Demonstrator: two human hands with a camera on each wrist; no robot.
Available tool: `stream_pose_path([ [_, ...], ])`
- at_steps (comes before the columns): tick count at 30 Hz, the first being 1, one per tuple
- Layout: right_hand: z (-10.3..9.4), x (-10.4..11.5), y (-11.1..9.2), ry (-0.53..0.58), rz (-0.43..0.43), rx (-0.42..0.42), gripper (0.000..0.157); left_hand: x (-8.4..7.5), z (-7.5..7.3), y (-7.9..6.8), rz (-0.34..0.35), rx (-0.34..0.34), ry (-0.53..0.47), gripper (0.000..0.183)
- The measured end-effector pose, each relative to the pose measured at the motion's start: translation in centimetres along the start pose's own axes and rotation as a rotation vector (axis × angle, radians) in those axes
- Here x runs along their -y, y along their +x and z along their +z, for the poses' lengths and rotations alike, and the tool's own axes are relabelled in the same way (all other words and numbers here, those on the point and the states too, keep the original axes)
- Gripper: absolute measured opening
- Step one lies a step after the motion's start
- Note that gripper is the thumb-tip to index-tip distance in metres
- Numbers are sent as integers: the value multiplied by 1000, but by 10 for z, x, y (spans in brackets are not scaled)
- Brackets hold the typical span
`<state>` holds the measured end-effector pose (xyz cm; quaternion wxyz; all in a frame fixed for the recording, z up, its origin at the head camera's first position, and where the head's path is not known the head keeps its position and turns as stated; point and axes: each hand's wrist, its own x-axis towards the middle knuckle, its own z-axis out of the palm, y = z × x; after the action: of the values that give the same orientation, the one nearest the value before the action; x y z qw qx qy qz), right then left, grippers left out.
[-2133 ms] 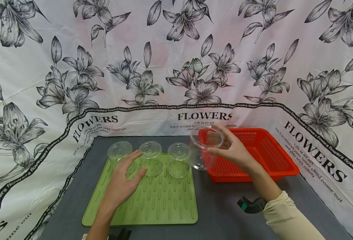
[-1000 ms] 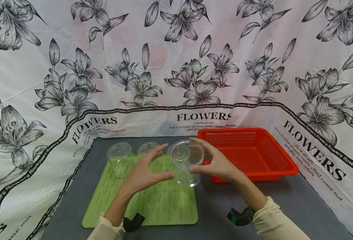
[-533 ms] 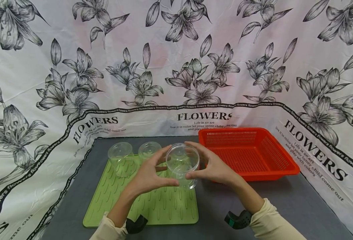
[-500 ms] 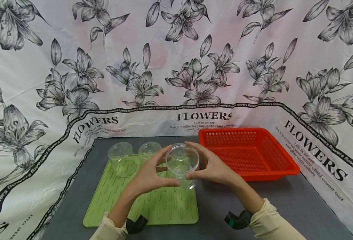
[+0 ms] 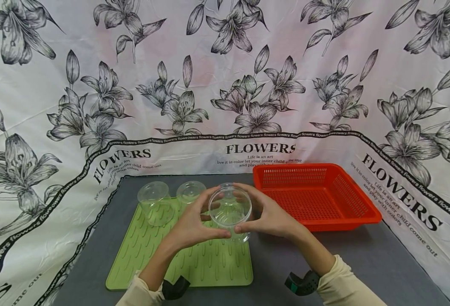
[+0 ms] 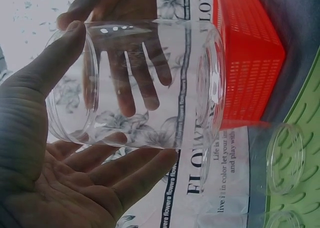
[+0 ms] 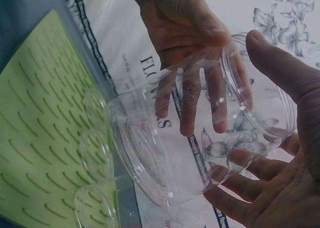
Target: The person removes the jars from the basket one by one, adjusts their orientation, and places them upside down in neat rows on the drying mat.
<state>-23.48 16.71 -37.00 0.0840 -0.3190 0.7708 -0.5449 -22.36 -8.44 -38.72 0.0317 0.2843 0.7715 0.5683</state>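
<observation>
Both hands hold a clear round plastic jar (image 5: 230, 210) above the right part of the green mat (image 5: 179, 267). My left hand (image 5: 192, 225) grips its left side, thumb on the rim nearest me and fingers along the wall in the left wrist view. My right hand (image 5: 274, 216) grips the opposite side, its thumb also at that rim (image 7: 240, 53). Two similar clear jars, one at far left (image 5: 154, 204) and one beside it (image 5: 190, 190), stand at the mat's back edge. Another jar's base (image 6: 285, 158) shows on the mat; the held jar mostly covers it in the head view.
A red perforated plastic basket (image 5: 324, 225) stands at the right back of the grey tabletop (image 5: 282, 272). A white cloth (image 5: 194, 157) printed with flowers hangs behind and along both sides. Black cameras are strapped at both wrists, including the right wrist camera (image 5: 303, 282).
My right hand has carried the jar left and nearer, from beside the basket to over the mat. My left hand has left the standing jars, moved right and taken hold of it too.
</observation>
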Motion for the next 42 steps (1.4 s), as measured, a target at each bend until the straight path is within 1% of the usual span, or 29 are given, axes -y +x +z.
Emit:
stream_pose_path([
  [7,2,-1,-1,2,-10,2,100,1,0,-1,9,-15,17,101],
  [12,3,-1,-3,-23,-6,-15,102,2,0,-2,7,-28,24,101],
  [14,2,-3,-4,-42,-18,-27,103,2,0,-3,5,-33,21,101],
  [21,0,-11,-9,-41,-76,-62,102,2,-3,-8,13,-76,19,103],
  [25,2,-18,-13,-24,-92,-71,103,2,-6,-10,42,-94,7,103],
  [30,8,-24,-16,10,-82,-89,105,0,-9,-14,77,-116,-9,104],
  [35,14,-31,-19,69,-81,-85,108,-2,-11,-16,150,-121,-81,103],
  [38,17,-36,-19,112,-123,-64,109,-1,-11,-16,190,-108,-130,102],
  [42,20,-42,-20,155,-157,-42,109,0,-11,-16,200,-102,-166,103],
])
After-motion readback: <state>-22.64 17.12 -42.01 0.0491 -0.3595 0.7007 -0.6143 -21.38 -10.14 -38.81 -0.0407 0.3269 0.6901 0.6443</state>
